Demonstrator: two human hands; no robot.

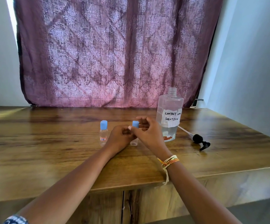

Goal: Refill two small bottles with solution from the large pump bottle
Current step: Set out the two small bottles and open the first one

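**Both hands on the second small bottle, cap pinched at the top**

The left hand is curled round the body of a small clear bottle standing upright on the wooden table; only its base shows below the fingers. The right hand reaches in from the other side and pinches the blue cap at the top between thumb and fingers. The bottle's long axis is vertical, directly between the two hands, so any twist or lift of the cap runs straight up that axis. Whether the cap is seated on the neck or just free of it cannot be told.

Just left of the left hand stands the other small bottle, upright and capped in blue, with a red-edged label that seems to read "7B".

Just beyond the right hand, closer to it than to the left, stands the large bottle, neck open, part full of clear liquid. Its taped paper label reads "CONTACT LENS SOLUTION" by hand. The black pump head lies on its side to the right, tube pointing back toward the large bottle.
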